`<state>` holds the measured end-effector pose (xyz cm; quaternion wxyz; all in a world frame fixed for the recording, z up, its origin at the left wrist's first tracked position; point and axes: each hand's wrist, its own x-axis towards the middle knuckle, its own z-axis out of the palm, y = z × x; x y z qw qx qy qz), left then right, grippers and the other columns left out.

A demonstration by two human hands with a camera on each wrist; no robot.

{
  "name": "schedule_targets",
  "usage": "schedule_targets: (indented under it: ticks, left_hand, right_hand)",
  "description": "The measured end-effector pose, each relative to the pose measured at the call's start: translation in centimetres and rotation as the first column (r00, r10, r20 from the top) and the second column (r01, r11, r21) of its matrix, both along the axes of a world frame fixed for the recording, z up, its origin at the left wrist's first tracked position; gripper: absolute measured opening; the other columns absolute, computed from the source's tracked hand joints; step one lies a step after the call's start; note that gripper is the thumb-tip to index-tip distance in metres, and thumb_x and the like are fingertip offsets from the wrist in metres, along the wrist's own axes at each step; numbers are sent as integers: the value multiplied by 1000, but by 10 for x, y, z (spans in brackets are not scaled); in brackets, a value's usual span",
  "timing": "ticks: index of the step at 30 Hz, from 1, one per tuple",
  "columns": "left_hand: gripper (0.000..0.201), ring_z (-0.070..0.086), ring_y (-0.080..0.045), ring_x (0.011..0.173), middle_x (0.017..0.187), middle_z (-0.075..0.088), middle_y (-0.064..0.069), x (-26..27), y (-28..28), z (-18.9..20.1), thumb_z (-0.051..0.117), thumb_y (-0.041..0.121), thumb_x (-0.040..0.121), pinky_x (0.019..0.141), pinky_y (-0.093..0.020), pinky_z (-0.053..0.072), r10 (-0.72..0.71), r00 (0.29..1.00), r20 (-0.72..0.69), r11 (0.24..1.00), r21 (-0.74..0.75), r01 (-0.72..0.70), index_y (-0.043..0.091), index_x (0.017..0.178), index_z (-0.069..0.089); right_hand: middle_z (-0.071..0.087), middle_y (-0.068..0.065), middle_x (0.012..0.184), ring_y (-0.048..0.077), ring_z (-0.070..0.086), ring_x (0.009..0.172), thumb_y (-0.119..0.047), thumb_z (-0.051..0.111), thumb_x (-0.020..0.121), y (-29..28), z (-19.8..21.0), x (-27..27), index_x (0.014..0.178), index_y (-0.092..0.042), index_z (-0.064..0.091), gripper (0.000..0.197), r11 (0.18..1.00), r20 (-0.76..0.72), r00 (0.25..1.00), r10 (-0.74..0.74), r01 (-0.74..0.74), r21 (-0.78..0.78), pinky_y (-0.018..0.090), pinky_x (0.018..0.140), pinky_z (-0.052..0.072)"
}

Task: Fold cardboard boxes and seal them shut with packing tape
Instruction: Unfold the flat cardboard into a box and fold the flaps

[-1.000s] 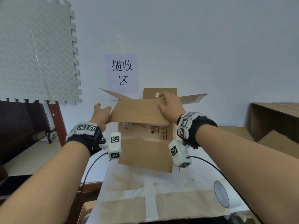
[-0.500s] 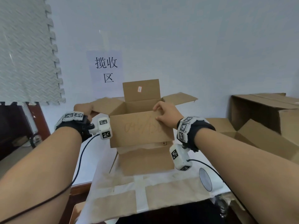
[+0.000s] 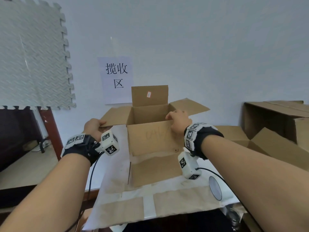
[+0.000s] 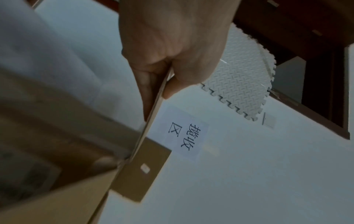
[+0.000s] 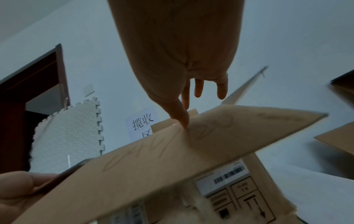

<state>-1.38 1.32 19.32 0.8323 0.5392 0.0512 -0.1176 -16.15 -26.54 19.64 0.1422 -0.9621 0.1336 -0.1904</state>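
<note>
Your cardboard box (image 3: 155,139) stands upright on the bench (image 3: 115,166), all four top flaps open. Your left hand (image 3: 93,127) has its grip pinched on the left flap (image 3: 115,116); your right hand (image 3: 179,121) rests relaxed fingers over the near flap (image 3: 150,136), clamping nothing. Fold unevenly and the light box may slide or tip. The packing tape roll (image 3: 215,188) lies near the bench's right edge, where your forearm could knock it off.
</note>
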Motion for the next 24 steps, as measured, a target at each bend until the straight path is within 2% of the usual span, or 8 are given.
schedule_targets:
  ticks: [6, 8, 10, 12, 15, 17, 19, 24]
  left_hand:
    - [39, 64, -40, 106, 117, 64, -25, -24, -27, -18, 49, -5, 93, 92, -51, 53, 122, 992, 29, 920, -378, -102, -7, 132, 47]
    - [32, 69, -34, 99, 109, 68, -23, -32, -35, -19, 51, -5, 93, 87, -44, 57, 86, 995, 59, 901, -431, -53, -7, 125, 52]
    - [15, 73, -28, 81, 89, 73, -20, -44, -43, -16, 52, -3, 94, 70, -36, 61, -14, 994, 108, 909, -413, 58, -6, 108, 58]
    - [13, 74, -24, 75, 86, 74, -17, -53, -49, -14, 53, -1, 94, 59, -32, 60, -110, 984, 140, 917, -367, 155, -5, 104, 60]
    - [40, 72, -25, 92, 112, 69, -18, -58, -53, -15, 60, -2, 90, 68, -31, 60, -106, 979, 175, 918, -361, 164, -3, 129, 51]
    - [47, 69, -28, 101, 124, 64, -20, -59, -58, -16, 62, -4, 88, 74, -34, 60, -62, 982, 180, 905, -405, 131, 2, 132, 47]
    - [45, 69, -28, 101, 123, 64, -17, -58, -64, -16, 60, -6, 88, 78, -34, 60, -11, 978, 208, 878, -467, 109, 5, 130, 47]
    - [40, 73, -23, 85, 107, 68, -10, -60, -79, -25, 53, -10, 91, 66, -34, 60, 50, 964, 263, 784, -608, 125, 11, 124, 47]
  right_hand:
    - [38, 0, 138, 24, 30, 130, -15, 54, 89, 11, 8, 3, 125, -29, 52, 39, 992, 37, 995, 93, -90, -88, 49, 107, 33]
    - [39, 1, 138, 26, 30, 130, -21, 53, 90, 14, 10, 2, 126, -29, 52, 36, 990, 51, 994, 100, -94, -101, 49, 107, 33]
    - [39, 2, 139, 26, 28, 132, -17, 48, 91, 18, 11, 0, 126, -28, 52, 37, 992, 92, 991, 93, -84, -91, 47, 108, 32]
    - [41, 1, 139, 26, 26, 134, -9, 42, 92, 20, 13, -1, 126, -24, 53, 39, 995, 138, 986, 93, -89, -39, 44, 108, 31]
    - [48, 3, 132, 27, 34, 130, -19, 34, 99, 23, 17, 3, 120, -21, 55, 30, 992, 217, 968, 123, -122, -18, 43, 107, 31]
    - [52, 4, 128, 27, 41, 125, -32, 33, 100, 25, 20, 6, 119, -21, 56, 32, 991, 235, 962, 136, -135, -19, 46, 105, 33]
    - [52, 4, 129, 25, 44, 123, -40, 36, 98, 27, 22, 8, 122, -21, 55, 36, 989, 201, 969, 147, -146, -20, 48, 103, 37]
    - [52, 3, 130, 24, 48, 119, -44, 36, 98, 31, 26, 6, 128, -19, 49, 41, 984, 163, 971, 177, -173, -42, 46, 101, 39]
